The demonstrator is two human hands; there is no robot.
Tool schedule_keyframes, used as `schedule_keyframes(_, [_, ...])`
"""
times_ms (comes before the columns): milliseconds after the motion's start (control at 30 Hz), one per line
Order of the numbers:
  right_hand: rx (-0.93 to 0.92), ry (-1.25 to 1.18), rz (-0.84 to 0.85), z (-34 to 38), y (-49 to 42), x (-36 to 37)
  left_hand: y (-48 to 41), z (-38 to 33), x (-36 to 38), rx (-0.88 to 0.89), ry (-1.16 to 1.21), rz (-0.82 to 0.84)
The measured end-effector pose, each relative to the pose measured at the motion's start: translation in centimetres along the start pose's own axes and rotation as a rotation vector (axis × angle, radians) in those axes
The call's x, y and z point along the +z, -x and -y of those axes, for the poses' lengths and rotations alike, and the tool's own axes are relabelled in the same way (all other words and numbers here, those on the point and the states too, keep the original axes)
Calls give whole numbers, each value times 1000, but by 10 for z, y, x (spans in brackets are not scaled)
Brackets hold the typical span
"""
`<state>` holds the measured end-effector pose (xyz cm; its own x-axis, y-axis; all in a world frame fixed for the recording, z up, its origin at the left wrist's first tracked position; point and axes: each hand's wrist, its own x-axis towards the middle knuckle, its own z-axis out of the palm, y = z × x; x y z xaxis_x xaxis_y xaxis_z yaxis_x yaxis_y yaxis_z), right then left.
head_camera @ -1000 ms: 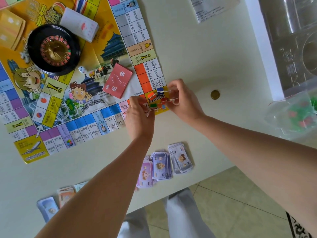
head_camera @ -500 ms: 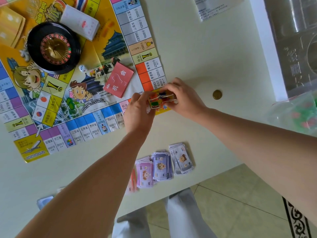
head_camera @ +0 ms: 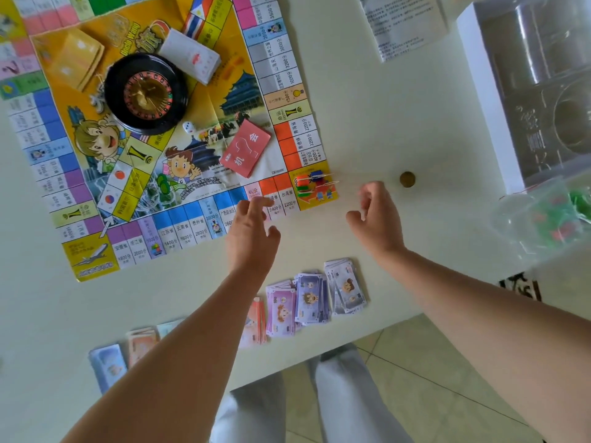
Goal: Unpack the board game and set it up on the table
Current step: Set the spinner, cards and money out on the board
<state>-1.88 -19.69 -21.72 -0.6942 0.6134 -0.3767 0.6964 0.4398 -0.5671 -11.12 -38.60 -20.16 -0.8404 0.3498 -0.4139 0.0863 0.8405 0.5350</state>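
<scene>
Head view | found colourful paper game board [head_camera: 179,231] spread flat, black roulette wheel [head_camera: 146,94] on it | logged left hand [head_camera: 252,233] and right hand [head_camera: 379,219] empty, apart, near clear packet of coloured tokens [head_camera: 315,184] on yellow corner square [head_camera: 329,201] | judged nearly done (clear bag of green pieces [head_camera: 543,219] apparently unopened)

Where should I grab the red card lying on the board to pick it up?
Take the red card by its near short edge, coming from above on your side. It lies flat and slanted on the board, so put the grip across that edge, thumb under and fingers on top.
</scene>
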Motion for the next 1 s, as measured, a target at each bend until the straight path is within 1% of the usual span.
schedule_keyframes(67, [-12,-8,1,6,26,5,17,10,-6,-26,12,4])
schedule_keyframes(233, [-112,-77,237,52,92,42,66,54,-28,-132,120,-37])
schedule_keyframes(367, [-253,-99,398,106,141,99,113,112,-56,-236,190,-98])
schedule_keyframes(467, [-355,-50,527,140,174,142,149,160,-74,-405,210,-151])
schedule_keyframes(533, [-446,22,603,162,197,170,173,198,-83,-526,272,-193])
schedule_keyframes(600, [-529,104,658,178,218,195,196,235,-89,-618,388,-233])
schedule_keyframes(667, [-586,186,713,194,237,220,221,269,-94,-734,573,-285])
schedule_keyframes(733, [-648,270,731,204,247,239,240,289,-98,-858,778,-327])
schedule_keyframes(800, [-684,371,724,210,253,256,255,304,-100,-977,941,-307])
schedule_keyframes(867, [-684,511,703,212,257,269,267,314,-96,-1094,979,-270])
schedule_keyframes(900, [-682,575,681,211,256,272,271,317,-92,-1155,960,-270])
schedule_keyframes(1000, [-721,693,616,208,264,276,279,317,-84,-1376,976,-386])
